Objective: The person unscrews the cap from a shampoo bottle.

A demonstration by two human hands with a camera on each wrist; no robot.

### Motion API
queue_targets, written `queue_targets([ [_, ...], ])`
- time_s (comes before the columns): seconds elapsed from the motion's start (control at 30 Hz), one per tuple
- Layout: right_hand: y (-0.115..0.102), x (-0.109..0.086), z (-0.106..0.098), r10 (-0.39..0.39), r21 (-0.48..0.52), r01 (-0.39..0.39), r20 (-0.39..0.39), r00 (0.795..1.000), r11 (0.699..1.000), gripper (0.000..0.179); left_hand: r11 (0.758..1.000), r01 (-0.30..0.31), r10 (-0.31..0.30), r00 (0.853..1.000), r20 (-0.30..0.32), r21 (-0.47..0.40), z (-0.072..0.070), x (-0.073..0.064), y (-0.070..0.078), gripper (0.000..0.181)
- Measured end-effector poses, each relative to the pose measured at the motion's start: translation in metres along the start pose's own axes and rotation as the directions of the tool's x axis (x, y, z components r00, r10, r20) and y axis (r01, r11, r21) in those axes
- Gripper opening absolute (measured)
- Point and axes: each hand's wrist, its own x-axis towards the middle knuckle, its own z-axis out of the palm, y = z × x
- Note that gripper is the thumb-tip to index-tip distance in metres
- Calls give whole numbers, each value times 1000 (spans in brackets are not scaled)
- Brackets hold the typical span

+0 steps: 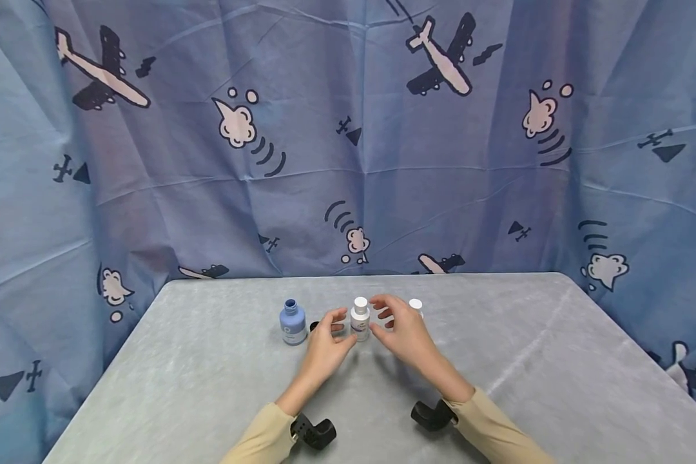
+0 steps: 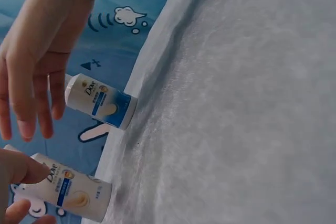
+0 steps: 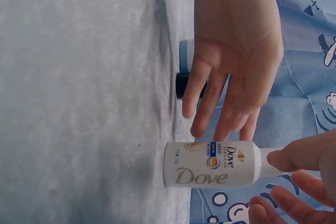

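Note:
A small white Dove bottle with a white cap stands upright between my two hands. My left hand is at its left side with loosely bent fingers; its thumb overlaps the bottle's label in the left wrist view. On the other side, my right hand hovers near the cap, fingers spread and bent, holding nothing. In the right wrist view the right thumb overlaps the cap. Behind the right hand stands a second Dove bottle, white with a blue lower part, mostly hidden in the head view.
To the left is an open-necked blue bottle. A black cap lies between it and the left hand, partly hidden. The grey cloth-covered table ends at a blue curtain printed with airplanes.

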Motion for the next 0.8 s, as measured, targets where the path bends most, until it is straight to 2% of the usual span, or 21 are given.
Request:
queue_targets([
  [0.2, -3, 5, 3, -8, -12, 8, -11, 1000, 1000, 44, 1000, -1, 1, 1000, 6, -2, 7, 9, -2, 51],
  [0.4, -5, 8, 5, -3, 5, 3, -7, 1000, 1000, 45, 1000, -10, 10, 1000, -25, -5, 12, 16, -5, 49],
  [0.6, -5, 10, 6, -6, 9, 6, -17, 1000, 1000, 45, 1000, -14, 13, 1000, -7, -25, 16, 17, -6, 51],
  [0.8, -6, 12, 4, 4, 9, -4, -10, 1000, 1000, 46, 1000, -16, 15, 1000, -17, -25, 21, 16, -5, 51],
])
